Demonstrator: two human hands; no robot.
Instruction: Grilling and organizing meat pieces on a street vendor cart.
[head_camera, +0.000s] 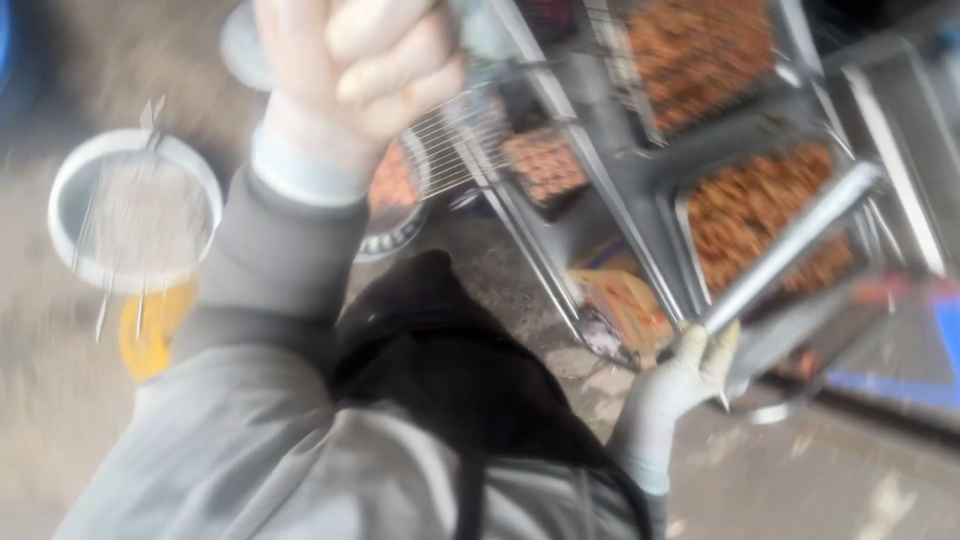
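Blurry shot, head cam tilted hard. Left hand (350, 70), gloved white, was up close to the lens, fingers curled tight into a fist; what it gripped couldn't be made out, tho a wire rack (450, 140) sat just behind it. Right hand (690, 375), also gloved, was lower right, fingers wrapped round the end of a long metal bar (790, 245) that ran up & across a steel tray (685, 200) of orange-brown fried pieces (755, 205). Second tray (790, 40) of the same stuff sat above it, top right. Left side: white bucket (70, 200) w/ a mesh strainer (145, 215) resting across its mouth, yellow container (150, 330) just below. Grey sleeves, black apron (450, 370) centre frame.
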